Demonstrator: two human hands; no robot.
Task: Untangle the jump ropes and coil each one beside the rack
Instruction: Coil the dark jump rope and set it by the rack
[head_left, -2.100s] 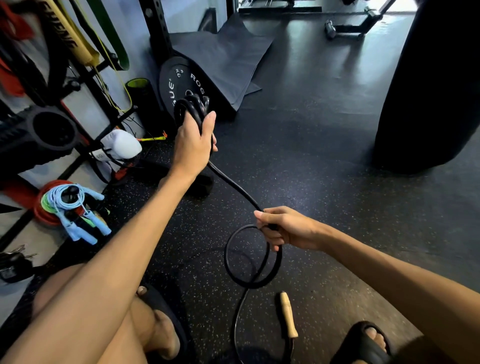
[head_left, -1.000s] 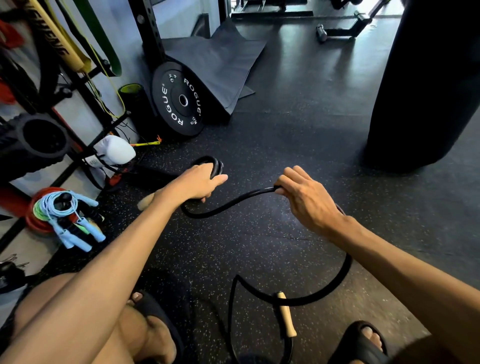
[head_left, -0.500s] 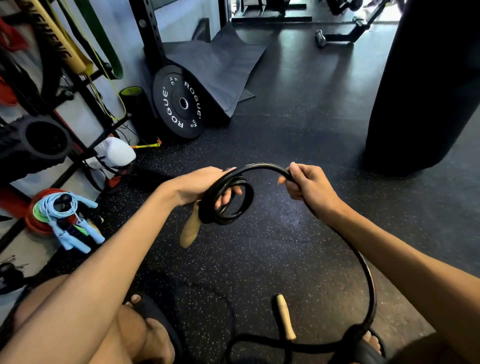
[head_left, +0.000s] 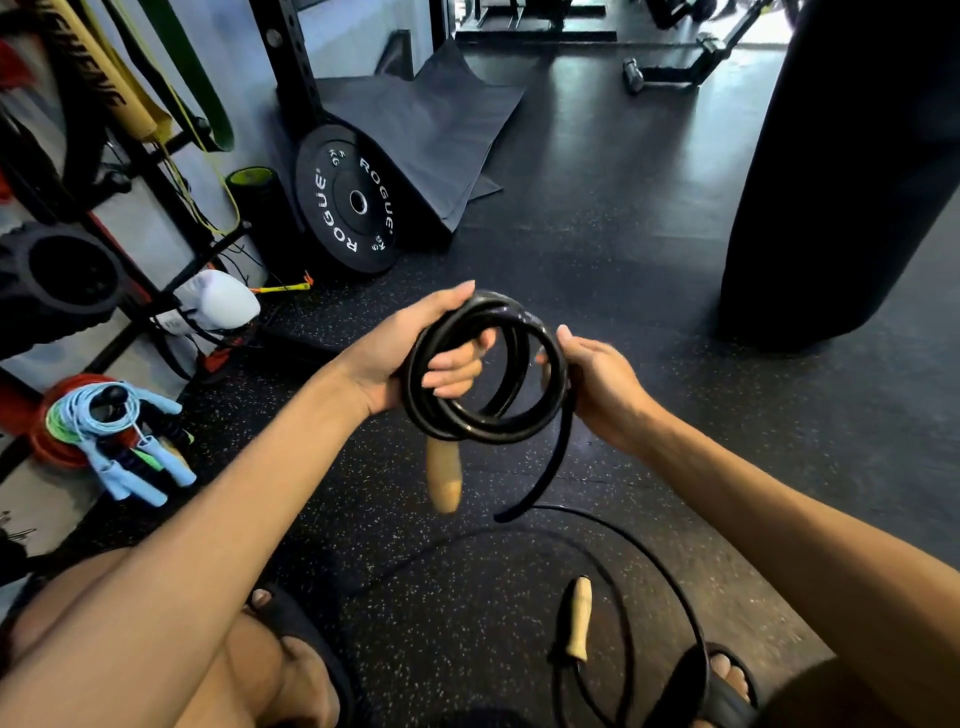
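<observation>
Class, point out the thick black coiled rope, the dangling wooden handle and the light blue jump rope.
Thick black coiled rope (head_left: 480, 425): head view, lower arc.
Dangling wooden handle (head_left: 443, 475): head view, mid-shaft.
Light blue jump rope (head_left: 111, 475): head view, handle.

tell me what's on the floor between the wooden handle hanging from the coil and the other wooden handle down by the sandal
In the head view, only bare speckled floor crossed by loose black rope lies between the hanging handle and the floor handle.

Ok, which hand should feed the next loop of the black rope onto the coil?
Probably the right hand: it rests on the coil's outer edge where the loose tail hangs down, while the left hand is closed through the loops.
</observation>
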